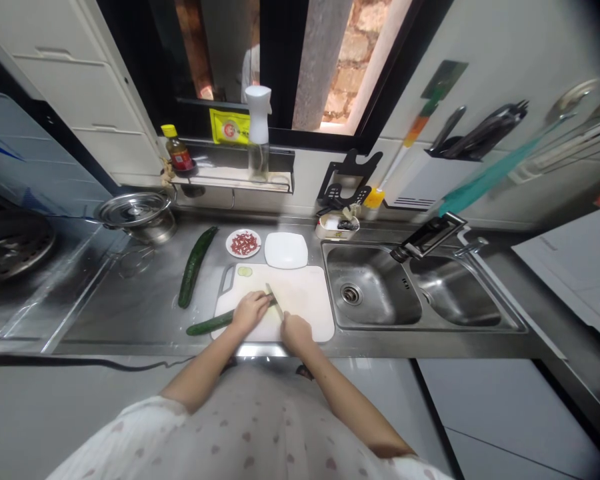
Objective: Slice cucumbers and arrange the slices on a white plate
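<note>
A long green cucumber (211,325) lies across the left part of a white cutting board (313,303), its left end past the board's edge. My left hand (251,310) is closed over the cucumber near its right end. In my right hand (296,332) is the handle of a kitchen knife (275,298), its blade slanting up and left beside the cucumber's end, close to my left fingertips. A few thin cucumber slices (245,271) rest near the board's grey handle. Another whole cucumber (196,267) lies on the metal counter left of the board.
Behind the board stand a small plate of chopped reddish pieces (243,244) and a white square plate (286,250). To the right is a double sink (375,287) with a faucet (430,237). A lidded steel pot (143,217) stands at the back left, near the stove (15,243).
</note>
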Tool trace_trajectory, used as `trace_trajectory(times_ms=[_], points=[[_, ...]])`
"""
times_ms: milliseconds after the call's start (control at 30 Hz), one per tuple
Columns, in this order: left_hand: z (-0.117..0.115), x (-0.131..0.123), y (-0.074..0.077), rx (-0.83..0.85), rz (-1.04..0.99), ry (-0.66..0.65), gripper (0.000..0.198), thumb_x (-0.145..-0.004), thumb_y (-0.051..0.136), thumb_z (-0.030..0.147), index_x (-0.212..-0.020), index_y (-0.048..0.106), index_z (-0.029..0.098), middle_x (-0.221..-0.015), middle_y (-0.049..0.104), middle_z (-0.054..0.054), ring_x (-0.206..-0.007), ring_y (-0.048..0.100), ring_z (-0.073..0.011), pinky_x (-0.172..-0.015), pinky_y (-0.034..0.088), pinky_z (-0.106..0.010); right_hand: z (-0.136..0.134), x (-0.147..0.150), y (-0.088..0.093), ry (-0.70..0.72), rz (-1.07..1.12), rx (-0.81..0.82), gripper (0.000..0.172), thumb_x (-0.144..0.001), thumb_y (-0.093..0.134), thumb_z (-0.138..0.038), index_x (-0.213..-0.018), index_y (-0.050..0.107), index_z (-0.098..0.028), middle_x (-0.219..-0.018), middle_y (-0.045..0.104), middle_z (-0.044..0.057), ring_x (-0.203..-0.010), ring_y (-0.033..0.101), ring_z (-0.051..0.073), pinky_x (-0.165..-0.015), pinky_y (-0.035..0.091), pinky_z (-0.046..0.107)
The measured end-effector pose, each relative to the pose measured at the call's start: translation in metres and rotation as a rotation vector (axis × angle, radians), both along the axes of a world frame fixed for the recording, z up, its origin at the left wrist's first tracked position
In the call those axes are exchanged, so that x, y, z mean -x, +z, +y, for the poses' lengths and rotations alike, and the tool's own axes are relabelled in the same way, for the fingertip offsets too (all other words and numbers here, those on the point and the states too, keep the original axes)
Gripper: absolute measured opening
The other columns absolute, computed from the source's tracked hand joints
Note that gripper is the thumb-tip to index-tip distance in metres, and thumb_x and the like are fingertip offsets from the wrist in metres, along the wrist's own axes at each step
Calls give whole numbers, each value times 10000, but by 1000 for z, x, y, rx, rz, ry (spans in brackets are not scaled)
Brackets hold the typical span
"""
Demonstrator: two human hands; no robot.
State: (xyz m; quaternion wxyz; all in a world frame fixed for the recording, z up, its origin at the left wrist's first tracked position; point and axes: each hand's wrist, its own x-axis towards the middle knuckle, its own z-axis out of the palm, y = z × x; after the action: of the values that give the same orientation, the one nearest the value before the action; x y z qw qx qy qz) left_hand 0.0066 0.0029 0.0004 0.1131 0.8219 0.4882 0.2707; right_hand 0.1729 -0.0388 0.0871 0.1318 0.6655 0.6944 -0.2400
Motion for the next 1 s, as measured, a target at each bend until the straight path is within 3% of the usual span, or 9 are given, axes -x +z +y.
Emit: trace_trajectory(times_ms=[233, 767, 1000], points=[[-1, -1, -2, -5, -14, 6, 241, -910, 493, 255, -1073, 669, 244, -995, 622, -61, -926, 559, -179, -832, 473, -320, -9, -5, 1, 1, -15, 11, 297, -907, 367, -150, -1126, 568, -132, -1004, 671, 155, -971, 643, 237, -774, 462, 311], [0, 0, -2, 4, -9, 1, 242, -910, 491, 259, -1070, 671, 244, -1019, 620, -64, -934, 553, -180, -836, 470, -317, 31, 17, -10, 14, 46, -87, 345, -907, 338, -127, -1144, 587, -117, -1012, 681, 160, -999, 639, 216, -789, 455, 282], [0, 0, -1, 11, -2, 0, 225, -910, 499, 264, -1049, 673, 237, -1018, 624, -63, -946, 550, -181, -844, 465, -316, 37, 20, -19, 2, 81, -110, 330, -909, 341, -148, -1133, 583, -129, -992, 687, 155, -987, 642, 220, -789, 458, 297]])
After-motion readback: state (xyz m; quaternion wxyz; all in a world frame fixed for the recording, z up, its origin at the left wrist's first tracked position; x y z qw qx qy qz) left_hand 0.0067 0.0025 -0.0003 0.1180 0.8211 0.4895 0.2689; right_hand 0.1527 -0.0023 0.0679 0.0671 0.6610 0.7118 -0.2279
